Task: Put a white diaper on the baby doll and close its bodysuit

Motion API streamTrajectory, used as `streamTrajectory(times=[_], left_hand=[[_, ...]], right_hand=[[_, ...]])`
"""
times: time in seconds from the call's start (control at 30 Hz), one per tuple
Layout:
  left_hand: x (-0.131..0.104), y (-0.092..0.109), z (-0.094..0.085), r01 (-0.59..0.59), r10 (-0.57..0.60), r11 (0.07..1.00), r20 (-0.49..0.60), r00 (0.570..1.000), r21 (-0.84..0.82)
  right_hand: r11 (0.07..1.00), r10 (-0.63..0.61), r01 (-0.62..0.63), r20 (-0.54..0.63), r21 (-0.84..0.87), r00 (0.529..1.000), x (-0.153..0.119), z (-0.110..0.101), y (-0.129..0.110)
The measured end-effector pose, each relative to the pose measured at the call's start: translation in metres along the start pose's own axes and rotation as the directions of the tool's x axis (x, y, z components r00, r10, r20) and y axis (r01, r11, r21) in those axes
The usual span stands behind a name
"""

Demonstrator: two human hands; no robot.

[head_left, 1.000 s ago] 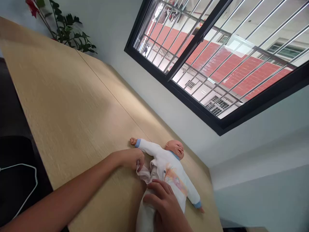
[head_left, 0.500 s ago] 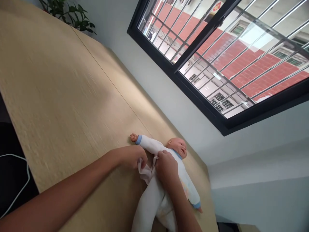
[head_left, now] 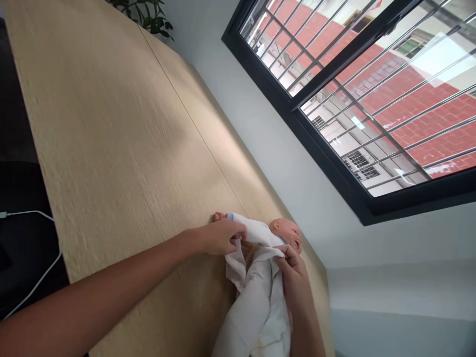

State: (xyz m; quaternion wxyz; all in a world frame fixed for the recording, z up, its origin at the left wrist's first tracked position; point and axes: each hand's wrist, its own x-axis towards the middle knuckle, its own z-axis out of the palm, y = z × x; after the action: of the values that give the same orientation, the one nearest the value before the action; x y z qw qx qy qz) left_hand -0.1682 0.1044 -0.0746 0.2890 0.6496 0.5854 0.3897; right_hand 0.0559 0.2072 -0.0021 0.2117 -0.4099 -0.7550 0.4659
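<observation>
This is an indoor room: barred window (head_left: 349, 106), pale wall (head_left: 275, 134), plant (head_left: 150, 20), wooden table (head_left: 119, 148).

In view are one doll (head_left: 287, 233); two hands, one left hand (head_left: 223, 237) and one right hand (head_left: 294, 267); one table (head_left: 107, 129); one leafy plant (head_left: 154, 22); one white cable (head_left: 31, 212); one window (head_left: 292, 101) with two panes showing.
</observation>
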Motion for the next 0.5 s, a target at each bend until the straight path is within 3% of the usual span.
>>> streamTrajectory(times=[0.07,0.2,0.37,0.5], left_hand=[[0.006,-0.001,0.010,-0.022,0.017,0.997,-0.077,0.997,-0.069],[0.021,-0.001,0.032,-0.135,0.103,0.971,-0.167,0.981,-0.197],[0.038,-0.001,0.048,-0.261,0.256,0.947,-0.054,0.965,-0.186],[0.048,-0.007,0.051,-0.224,0.233,0.961,0.041,0.972,-0.160]], right_hand=[[0.992,0.025,-0.027,0.015,0.122,1.000,-0.001,-0.004,0.003],[0.978,0.037,-0.044,0.039,0.203,0.999,-0.005,-0.006,0.005],[0.978,0.023,-0.046,0.112,0.202,0.993,-0.007,-0.002,0.002],[0.989,-0.003,-0.015,0.118,0.149,0.993,-0.006,-0.002,0.001]])
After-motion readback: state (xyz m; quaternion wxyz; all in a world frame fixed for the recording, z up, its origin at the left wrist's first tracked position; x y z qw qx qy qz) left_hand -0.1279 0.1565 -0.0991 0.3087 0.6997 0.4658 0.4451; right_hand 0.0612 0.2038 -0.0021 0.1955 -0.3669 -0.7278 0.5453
